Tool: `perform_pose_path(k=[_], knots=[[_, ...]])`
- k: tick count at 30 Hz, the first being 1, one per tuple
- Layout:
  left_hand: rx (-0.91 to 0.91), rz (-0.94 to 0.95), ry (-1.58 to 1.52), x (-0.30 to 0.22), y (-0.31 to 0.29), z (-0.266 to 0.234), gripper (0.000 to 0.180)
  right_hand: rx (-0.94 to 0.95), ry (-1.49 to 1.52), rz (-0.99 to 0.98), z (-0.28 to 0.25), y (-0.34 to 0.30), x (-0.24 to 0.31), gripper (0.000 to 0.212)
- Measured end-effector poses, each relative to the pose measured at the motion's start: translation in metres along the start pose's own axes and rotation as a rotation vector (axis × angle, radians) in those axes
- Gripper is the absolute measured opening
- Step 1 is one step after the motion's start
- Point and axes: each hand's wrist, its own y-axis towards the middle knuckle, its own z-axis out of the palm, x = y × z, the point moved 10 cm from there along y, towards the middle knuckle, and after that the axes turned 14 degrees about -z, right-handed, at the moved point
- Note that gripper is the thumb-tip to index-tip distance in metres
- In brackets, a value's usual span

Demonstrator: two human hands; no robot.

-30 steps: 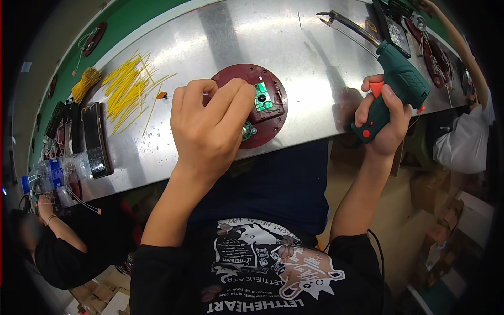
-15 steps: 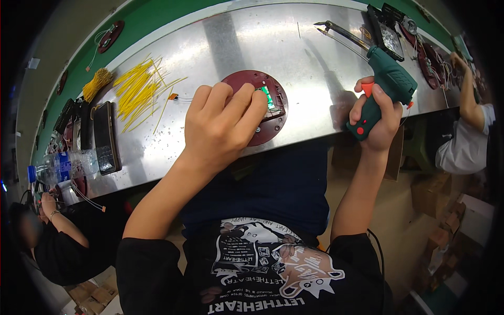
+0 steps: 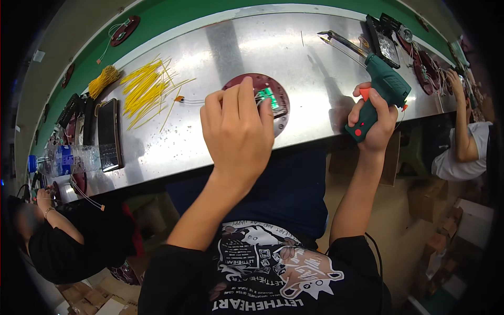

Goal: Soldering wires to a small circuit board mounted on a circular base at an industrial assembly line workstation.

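Note:
My left hand is over the left part of a round dark red housing on the metal bench. Its index finger and thumb are apart, while the other fingers bend down and their tips are hidden. A small green circuit board shows in the housing beside my thumb. Thin wires run left from under my hand to a small orange connector. My right hand grips a green soldering gun by its handle, with a finger at the red trigger. The gun's tip points to the far left, above the bench and away from the housing.
Cut yellow wires lie spread at the left, near a bundled yellow bunch. A black phone and a clear plastic bottle are nearer the left edge. Co-workers' arms show at both sides. Black parts lie far right.
My left hand has shifted right and turned, and its index finger has straightened away from the thumb. The soldering gun stays in my right hand, nearly unmoved. The view has shifted slightly.

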Motion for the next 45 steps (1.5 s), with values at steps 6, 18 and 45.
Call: perform_pose_path(k=[6, 18, 45], knots=[[-0.007, -0.120, 0.085, 0.012, -0.005, 0.000, 0.031, -0.004, -0.003, -0.009, 0.003, 0.003, 0.001, 0.030], [0.299, 0.167, -0.152, 0.059, 0.007, -0.025, 0.021, 0.022, -0.017, 0.010, -0.004, 0.000, 0.001, 0.033], [-0.089, 0.005, -0.067, 0.062, -0.014, -0.040, 0.032, 0.385, -0.039, -0.067, 0.056, -0.053, 0.025, 0.062]])
